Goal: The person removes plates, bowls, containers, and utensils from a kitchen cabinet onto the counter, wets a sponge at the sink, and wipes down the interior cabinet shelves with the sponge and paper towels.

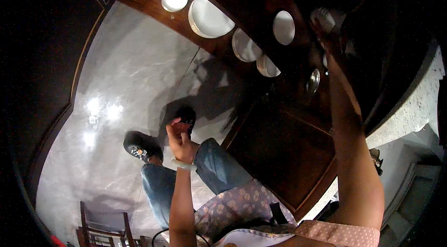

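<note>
One hand, the right, reaches deep into the dark cabinet, at a pale, blurred object by its fingertips; whether it grips this cannot be told, nor can the object's long axis. To the left of that hand stands a white dish; a shiny metal dish sits left of the forearm. Further left, the shelf bears stacked plates and a small white bowl. The left hand, farther off, hangs above the floor, loosely open, with nothing visible in it.
</note>
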The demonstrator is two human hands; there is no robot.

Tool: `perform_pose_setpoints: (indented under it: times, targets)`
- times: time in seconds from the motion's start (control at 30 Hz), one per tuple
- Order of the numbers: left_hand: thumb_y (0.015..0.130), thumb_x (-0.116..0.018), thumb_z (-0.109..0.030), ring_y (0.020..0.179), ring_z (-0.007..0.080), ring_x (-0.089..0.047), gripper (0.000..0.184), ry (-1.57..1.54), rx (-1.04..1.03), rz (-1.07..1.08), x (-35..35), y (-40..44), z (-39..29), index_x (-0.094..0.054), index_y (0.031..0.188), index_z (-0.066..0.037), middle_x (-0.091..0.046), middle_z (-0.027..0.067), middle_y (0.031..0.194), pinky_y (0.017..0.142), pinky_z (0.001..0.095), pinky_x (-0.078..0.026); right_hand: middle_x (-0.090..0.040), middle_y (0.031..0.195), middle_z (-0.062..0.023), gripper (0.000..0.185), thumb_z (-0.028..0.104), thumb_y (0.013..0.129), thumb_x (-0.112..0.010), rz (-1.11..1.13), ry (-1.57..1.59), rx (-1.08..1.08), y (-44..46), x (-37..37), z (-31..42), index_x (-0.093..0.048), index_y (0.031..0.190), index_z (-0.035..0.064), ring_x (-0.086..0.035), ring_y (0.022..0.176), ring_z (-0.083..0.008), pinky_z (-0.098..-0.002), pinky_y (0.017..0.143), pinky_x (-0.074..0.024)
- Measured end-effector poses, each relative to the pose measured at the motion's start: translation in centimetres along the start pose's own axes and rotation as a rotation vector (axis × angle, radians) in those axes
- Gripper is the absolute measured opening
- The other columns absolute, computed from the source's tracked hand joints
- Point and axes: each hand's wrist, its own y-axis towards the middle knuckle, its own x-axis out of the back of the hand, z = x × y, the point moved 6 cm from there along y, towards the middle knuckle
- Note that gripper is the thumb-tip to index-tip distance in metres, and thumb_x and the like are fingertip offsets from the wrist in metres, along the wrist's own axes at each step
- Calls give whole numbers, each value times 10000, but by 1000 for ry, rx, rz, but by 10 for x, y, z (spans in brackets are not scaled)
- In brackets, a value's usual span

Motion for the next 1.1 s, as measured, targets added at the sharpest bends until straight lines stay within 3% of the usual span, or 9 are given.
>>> perform_pose_setpoints:
  times: [0.27,0.3,0.33,0.47,0.53,0.57,0.7,0.83,1.1]
  targets:
    - [826,-431,116,888,133,-529,395,-109,-156,275,-49,3,-78,-457,1184,-47,-536,52,1001,800,249,-423,-300,1411,-223,476,185,956,-404,78,340,149,-103,-32,-79,-288,1358,-43,-322,1285,-396,-507,1036,-353]
    - [835,-467,94,1000,154,-522,413,-153,-107,321,-60,0,-95,-445,1220,-55,-509,66,1120,860,276,-432,-282,1422,-229,467,165,962,-382,-12,299,237,-125,-45,-89,-273,1367,-41,-305,1292,-420,-524,1053,-341]
    - [843,-486,64,1089,172,-479,428,-142,-154,349,-73,-2,-115,-429,1249,-58,-465,69,1191,907,304,-424,-290,1413,-238,458,165,963,-373,25,644,92,-141,-58,-114,-282,1360,-44,-310,1284,-435,-537,1050,-342]
    - [857,-541,-87,1331,236,-242,644,-181,-151,484,-101,-24,-192,-249,1428,-145,-143,69,1468,1024,422,-365,-353,1377,-230,475,131,925,-434,-69,438,-117,-225,-153,-169,-303,1355,-21,-412,1214,-435,-539,992,-416]
    - [882,-566,-269,1360,267,-184,717,-316,-112,464,-99,-38,-216,-151,1460,-179,-16,75,1504,1023,455,-357,-398,1346,-217,521,65,877,-488,110,310,-134,-266,-195,-174,-296,1355,-18,-443,1198,-414,-524,961,-452]
    - [798,-519,-647,1376,389,-81,927,-271,-87,508,-99,-46,-231,-49,1467,-211,37,75,1520,1007,586,-305,-442,1305,-196,579,23,820,-539,125,361,-201,-286,-207,-174,-302,1347,-15,-464,1189,-384,-533,942,-464]
    - [820,-211,-755,1298,271,-359,914,-489,220,412,-89,-85,-295,-242,1428,-73,-369,144,1409,1055,405,-327,-447,1293,-100,618,70,817,-568,273,109,-46,-365,-264,-115,-294,1368,16,-455,1169,-182,-315,984,-383]
    - [896,-275,-633,1174,283,-492,725,-602,481,471,-77,-142,-350,-422,1312,-57,-500,133,1284,969,409,-429,-438,1286,-133,596,97,830,-496,402,-324,179,-418,-288,-52,-267,1374,14,-417,1197,-204,-333,1030,-305]
    - [914,-319,-568,1106,262,-538,634,-616,215,468,-69,-210,-451,-476,1261,-61,-552,104,1210,917,397,-463,-558,1037,-291,509,184,837,-564,98,-1111,496,-516,-327,58,-350,1269,20,-568,946,-407,-454,803,-452]
